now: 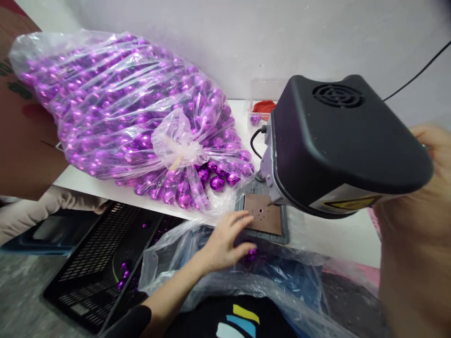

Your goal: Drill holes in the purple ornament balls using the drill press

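Observation:
My left hand (230, 239) hovers at the near edge of a brown plate (269, 223), its fingers stretched and apart. Just under the thumb is a shiny purple ball (251, 255), apparently apart from the fingers. The plate, with small holes in it, lies on the grey base (285, 230) of a benchtop machine. A black machine head (348, 131) with a vent and a yellow warning label overhangs the base. My right hand (435, 150) is blurred at the far right, beside the machine head, which hides most of its fingers.
A large tied plastic bag (134, 117) of purple balls fills the left of the white table (338, 234). Behind the plate stands a clear box (268, 87) with red material. A black crate (88, 267) holds several balls. Cardboard (31, 131) and another person's arm (45, 206) are left.

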`<action>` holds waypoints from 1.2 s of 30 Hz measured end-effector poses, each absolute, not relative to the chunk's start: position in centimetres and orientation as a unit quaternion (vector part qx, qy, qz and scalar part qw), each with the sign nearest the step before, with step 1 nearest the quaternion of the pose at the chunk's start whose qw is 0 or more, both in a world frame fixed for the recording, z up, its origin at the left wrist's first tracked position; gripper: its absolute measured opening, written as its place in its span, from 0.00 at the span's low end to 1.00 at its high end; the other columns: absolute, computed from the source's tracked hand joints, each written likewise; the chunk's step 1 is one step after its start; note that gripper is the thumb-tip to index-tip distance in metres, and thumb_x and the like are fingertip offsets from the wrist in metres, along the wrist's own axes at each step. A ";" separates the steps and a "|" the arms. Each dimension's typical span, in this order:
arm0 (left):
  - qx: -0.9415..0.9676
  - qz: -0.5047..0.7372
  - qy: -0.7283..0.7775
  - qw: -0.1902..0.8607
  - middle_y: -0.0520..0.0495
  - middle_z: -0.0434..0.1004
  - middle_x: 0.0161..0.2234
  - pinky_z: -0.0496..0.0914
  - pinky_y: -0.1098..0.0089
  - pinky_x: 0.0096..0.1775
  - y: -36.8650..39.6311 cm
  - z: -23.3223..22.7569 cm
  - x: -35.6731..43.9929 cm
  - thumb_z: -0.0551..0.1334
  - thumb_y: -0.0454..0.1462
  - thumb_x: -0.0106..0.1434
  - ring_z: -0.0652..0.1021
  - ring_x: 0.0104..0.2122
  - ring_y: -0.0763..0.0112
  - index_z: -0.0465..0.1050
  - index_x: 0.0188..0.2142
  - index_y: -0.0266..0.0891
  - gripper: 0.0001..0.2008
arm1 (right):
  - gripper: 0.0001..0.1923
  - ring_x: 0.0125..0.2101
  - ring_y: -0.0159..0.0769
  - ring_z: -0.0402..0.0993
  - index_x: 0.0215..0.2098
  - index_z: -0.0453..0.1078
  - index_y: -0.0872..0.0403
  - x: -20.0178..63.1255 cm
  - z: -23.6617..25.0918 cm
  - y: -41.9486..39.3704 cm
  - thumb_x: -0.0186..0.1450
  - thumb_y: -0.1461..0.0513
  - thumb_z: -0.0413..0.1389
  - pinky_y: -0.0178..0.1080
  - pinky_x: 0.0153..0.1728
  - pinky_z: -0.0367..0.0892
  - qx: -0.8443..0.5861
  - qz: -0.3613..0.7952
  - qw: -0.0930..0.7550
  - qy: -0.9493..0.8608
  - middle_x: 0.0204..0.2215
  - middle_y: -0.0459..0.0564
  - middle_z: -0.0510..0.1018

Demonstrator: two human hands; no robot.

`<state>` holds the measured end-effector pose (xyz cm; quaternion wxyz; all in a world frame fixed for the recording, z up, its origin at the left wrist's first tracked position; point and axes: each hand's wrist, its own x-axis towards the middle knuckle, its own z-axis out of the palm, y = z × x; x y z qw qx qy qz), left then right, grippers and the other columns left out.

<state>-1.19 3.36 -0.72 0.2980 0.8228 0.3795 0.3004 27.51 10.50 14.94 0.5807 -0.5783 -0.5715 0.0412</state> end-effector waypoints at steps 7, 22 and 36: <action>0.696 0.263 0.661 0.097 0.31 0.79 0.48 0.69 0.48 0.55 14.1 -1.1 -2.6 0.66 0.41 0.66 0.76 0.52 0.44 0.72 0.53 0.33 0.19 | 0.16 0.21 0.19 0.58 0.30 0.72 0.58 27.0 15.5 10.5 0.63 0.52 0.62 0.28 0.20 0.54 -0.586 0.077 0.600 -0.539 0.20 0.42 0.65; 0.492 0.393 0.400 0.666 0.43 0.77 0.52 0.77 0.67 0.39 9.0 -1.2 -0.9 0.74 0.46 0.56 0.80 0.43 0.63 0.67 0.63 0.47 0.37 | 0.20 0.25 0.18 0.60 0.28 0.70 0.59 26.8 16.2 10.4 0.64 0.50 0.62 0.27 0.24 0.55 -0.572 0.095 0.595 -0.557 0.22 0.44 0.66; 0.657 0.342 0.471 0.478 0.42 0.74 0.54 0.75 0.60 0.50 9.3 -2.1 0.8 0.57 0.51 0.72 0.77 0.49 0.59 0.73 0.57 0.44 0.21 | 0.20 0.24 0.18 0.58 0.28 0.69 0.59 26.8 16.1 10.4 0.64 0.50 0.61 0.26 0.23 0.53 -0.566 0.099 0.593 -0.564 0.21 0.43 0.64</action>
